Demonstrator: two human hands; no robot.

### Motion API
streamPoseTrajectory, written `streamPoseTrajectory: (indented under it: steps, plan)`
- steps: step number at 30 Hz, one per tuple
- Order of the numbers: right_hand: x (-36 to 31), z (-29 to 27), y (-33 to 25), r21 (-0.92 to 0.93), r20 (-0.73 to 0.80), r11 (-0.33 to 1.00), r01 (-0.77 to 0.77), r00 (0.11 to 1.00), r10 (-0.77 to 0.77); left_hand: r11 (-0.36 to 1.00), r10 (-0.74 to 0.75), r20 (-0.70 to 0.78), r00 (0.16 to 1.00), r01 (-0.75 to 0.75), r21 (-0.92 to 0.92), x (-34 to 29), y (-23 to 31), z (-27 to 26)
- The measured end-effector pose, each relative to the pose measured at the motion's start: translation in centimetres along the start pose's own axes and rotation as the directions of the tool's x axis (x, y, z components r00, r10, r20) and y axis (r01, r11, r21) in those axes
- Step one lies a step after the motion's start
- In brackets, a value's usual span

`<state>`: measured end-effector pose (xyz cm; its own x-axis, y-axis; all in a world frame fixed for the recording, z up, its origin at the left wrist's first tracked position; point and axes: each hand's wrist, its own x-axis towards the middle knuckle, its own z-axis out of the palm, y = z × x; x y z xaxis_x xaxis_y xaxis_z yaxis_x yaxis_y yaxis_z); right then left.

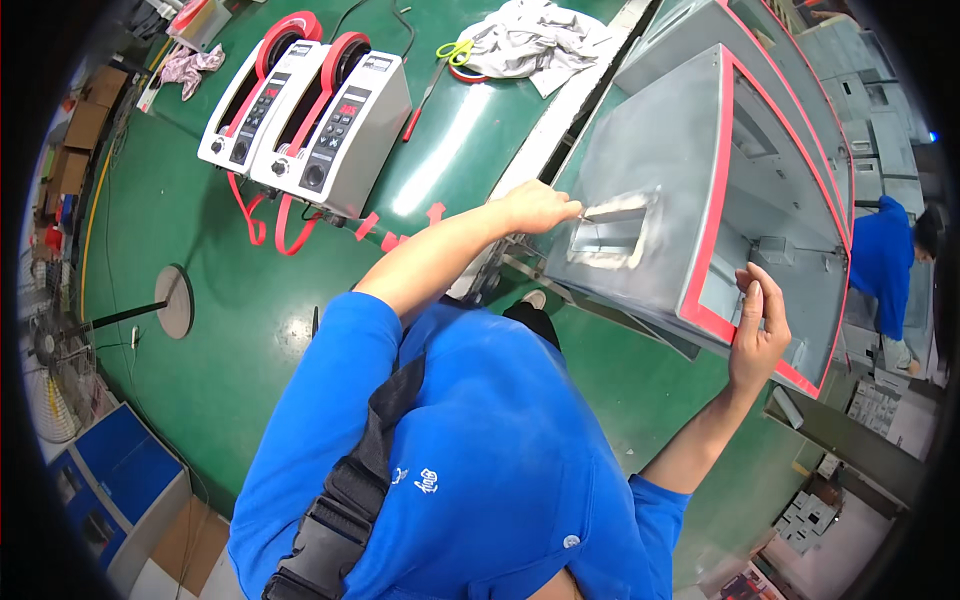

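A grey sheet-metal cabinet (655, 140) lies in front of me, its open side rimmed with red tape (712, 240). In its near face is a rectangular cutout (622, 232), with a pale, rough border around it. At the left edge of this cutout is my left hand (540, 207), fingers closed; whatever they may pinch is too small or hidden to make out. My right hand (760, 335) is by the taped lower edge of the opening, its fingers stretched upward and slightly bent, with nothing seen in them.
Two white tape dispensers (335, 125) with red rolls stand on a green surface at the left. Beyond lie yellow-handled scissors (455, 52) and a crumpled grey cloth (535, 45). More taped cabinets (690, 40) stand behind. Another person in blue (882, 265) is at far right.
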<state>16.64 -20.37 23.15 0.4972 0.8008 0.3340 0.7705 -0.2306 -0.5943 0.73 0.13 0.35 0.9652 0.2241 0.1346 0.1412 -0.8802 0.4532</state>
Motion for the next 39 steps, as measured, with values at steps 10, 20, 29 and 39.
streamPoseTrajectory:
  steps: [10, 20, 29, 39]
  plan:
    - [0.2, 0.1, -0.1, -0.011, 0.007, 1.000, 0.014, 1.000, -0.014, 0.998, 0.028, 0.162, 0.986, -0.037, 0.052, -1.3, 1.1, -0.4]
    - [0.2, 0.3, 0.0, 0.007, -0.007, 1.000, 0.000, 1.000, 0.000, 0.918, -0.246, -0.078, 0.966, 0.207, -0.338, -2.3, 2.1, 0.2]
    - [0.4, 0.3, -0.2, -0.031, -0.012, 0.999, -0.020, 1.000, 0.020, 0.849, -0.289, -0.121, 0.950, 0.196, -0.491, -3.2, 1.9, 0.6]
    - [0.2, 0.0, 0.0, -0.041, 0.016, 0.998, -0.047, 0.999, 0.048, 0.957, -0.215, -0.136, 0.967, 0.181, -0.227, -2.0, 1.7, 0.4]
